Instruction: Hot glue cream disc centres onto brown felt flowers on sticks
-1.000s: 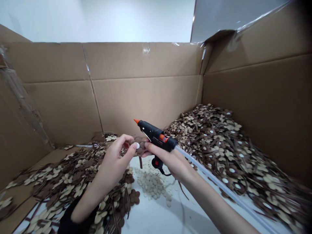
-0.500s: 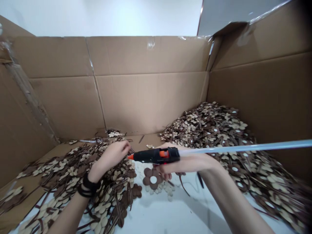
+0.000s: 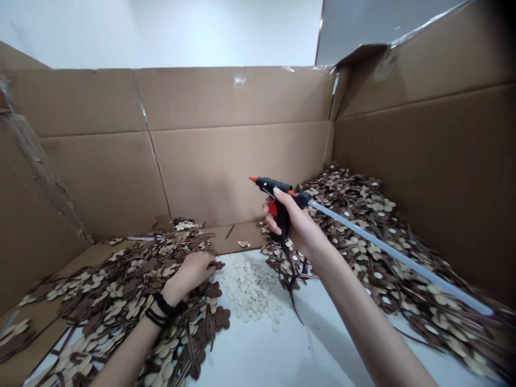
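Observation:
My right hand [image 3: 296, 215] is wrapped around the handle of a black glue gun [image 3: 266, 185], raised in front of the far cardboard wall with its orange nozzle pointing up and left. A long translucent glue stick [image 3: 363, 234] sticks out of its back end. Low at the edge of the left heap, my left hand [image 3: 195, 271] is closed, pinching a small brown flower piece [image 3: 219, 265] at its fingertips. Right of that hand, many small cream discs [image 3: 250, 290] are spread on the white surface [image 3: 250, 355].
A heap of brown and beige flower pieces [image 3: 133, 285] with thin strips fills the left side. On the right, another heap of flowers [image 3: 374, 215], several with white centres, leans against the box wall [image 3: 427, 145]. The far cardboard wall [image 3: 242, 172] encloses the back.
My right hand has lifted the glue gun and tilted its nozzle upward. The brown flower with a white centre is gone from above the discs. My left hand now pinches a brown piece, slightly lower.

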Motion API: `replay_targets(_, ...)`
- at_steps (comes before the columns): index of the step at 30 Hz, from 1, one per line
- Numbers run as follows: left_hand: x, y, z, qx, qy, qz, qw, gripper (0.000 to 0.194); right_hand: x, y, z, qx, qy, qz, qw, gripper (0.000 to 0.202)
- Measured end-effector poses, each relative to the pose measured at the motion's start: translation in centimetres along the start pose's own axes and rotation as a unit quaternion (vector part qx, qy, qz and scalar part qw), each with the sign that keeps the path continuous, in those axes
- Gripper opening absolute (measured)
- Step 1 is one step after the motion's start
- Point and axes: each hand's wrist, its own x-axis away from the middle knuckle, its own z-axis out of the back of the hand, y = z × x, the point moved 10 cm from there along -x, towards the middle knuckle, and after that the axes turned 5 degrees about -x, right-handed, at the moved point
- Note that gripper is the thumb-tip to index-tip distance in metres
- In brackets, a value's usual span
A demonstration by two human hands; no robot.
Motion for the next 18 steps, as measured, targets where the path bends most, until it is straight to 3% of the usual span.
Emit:
replay_targets(3,0.0,0.8,2.9,0.081,0.036,-0.001,0.996,0.034,1.4,-0.1,-1.4,0.097,-0.072,-0.023,0.992,0.055)
replay_targets(5,0.6,1.6,5.0,0.202,0.045,0.003,0.978,0.043,2.1,-0.2,-1.6,0.157,-0.096,-0.028,0.983,0.062)
replay_targets(9,3.2,3.3,8.3,0.464,0.041,0.037,0.884,0.047,2.7,-0.5,-1.7,0.239,-0.123,-0.02,0.963,0.07)
replay_targets(14,5.9,5.9,11.0,0.466,0.052,0.013,0.883,0.046,2.9,-0.5,-2.3,0.272,-0.143,-0.015,0.951,0.068)
replay_targets(18,6.7,7.0,11.9,0.456,0.057,-0.004,0.888,0.045,3.2,-0.7,-2.3,0.295,-0.133,-0.016,0.946,0.068)
